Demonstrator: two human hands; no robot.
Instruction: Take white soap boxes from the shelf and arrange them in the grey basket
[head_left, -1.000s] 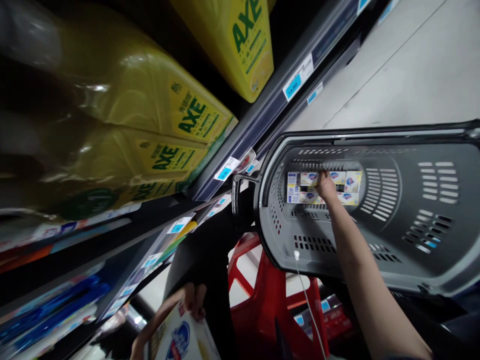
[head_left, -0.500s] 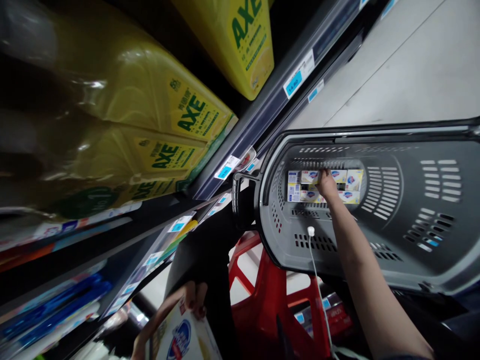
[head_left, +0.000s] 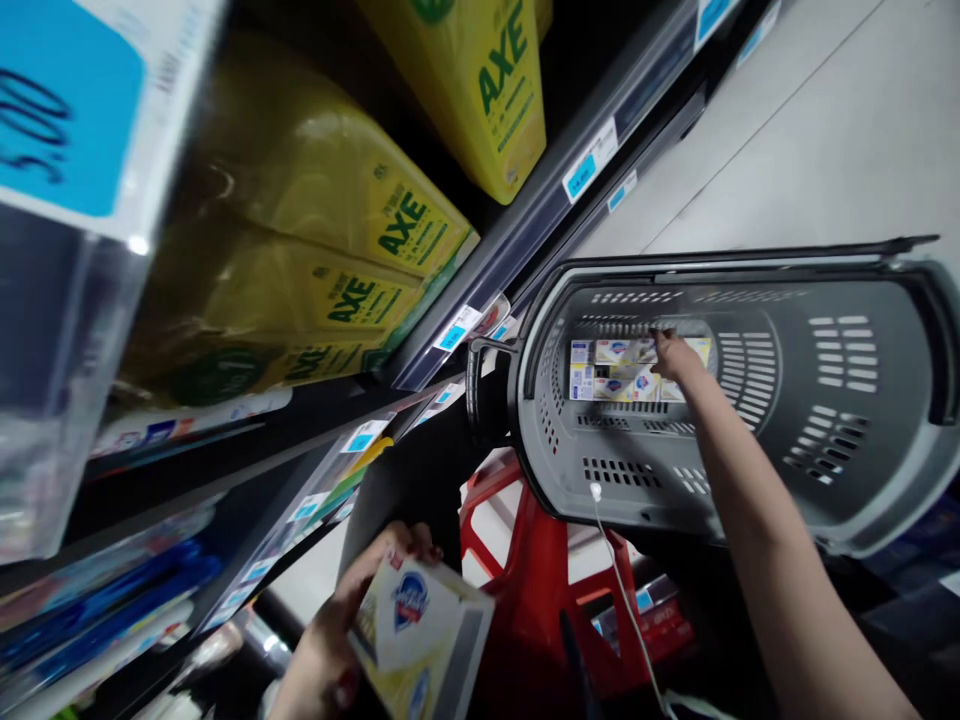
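My left hand grips a white-and-yellow soap box, with a blue and red emblem facing up, low in the view beside my dark-clothed leg. Deep inside a grey shopping basket, my right hand has its fingers bent down onto one of the small soap boxes. Several matching soap boxes lie in two rows on the basket floor, one of them slightly askew. My right fingertips are partly hidden among them.
A red plastic stool stands below the basket. A white cord hangs in front of it. On the left, shelves hold yellow AXE bottles, and price tags line the shelf edge. Pale floor tiles lie beyond.
My left hand has brought its soap box up and to the right, further into view. My right hand has shifted slightly right within the basket, and a box under it now sits askew.
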